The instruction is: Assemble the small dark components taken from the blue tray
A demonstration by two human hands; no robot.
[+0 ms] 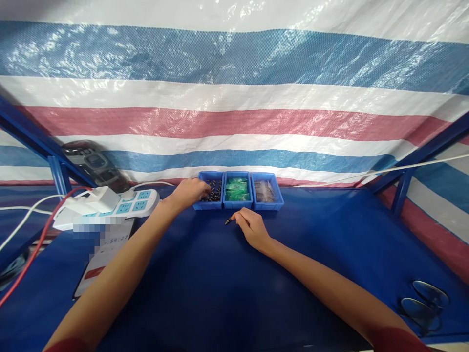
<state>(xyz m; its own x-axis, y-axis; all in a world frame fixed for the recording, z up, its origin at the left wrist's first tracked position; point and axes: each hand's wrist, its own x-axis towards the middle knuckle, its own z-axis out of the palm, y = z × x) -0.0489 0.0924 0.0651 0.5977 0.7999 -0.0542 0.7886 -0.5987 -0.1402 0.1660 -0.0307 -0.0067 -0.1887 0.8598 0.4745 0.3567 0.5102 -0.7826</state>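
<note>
My left hand (193,190) reaches over the left wall of the left blue bin (208,207). Its fingers are curled down among small black parts (216,191) with light metallic bits; whether one is between the fingertips is hidden. In front of the bins, my right hand (252,229) is closed in a pinch just above the table. A small black cylindrical part (228,221) with a pale metallic band sticks out from its fingertips to the left. The middle blue bin (238,205) contains green plastic packets (236,188). Clear bags (264,191) with brownish contents lie in the right blue bin (268,206).
On the left, a white power strip (132,205) with plugs and cables stands beside a phone (106,254), near my left forearm. Behind it leans a dark object (97,164). Glasses (425,303) lie at the right. Striped sheeting (234,122) hangs behind the blue table (205,283).
</note>
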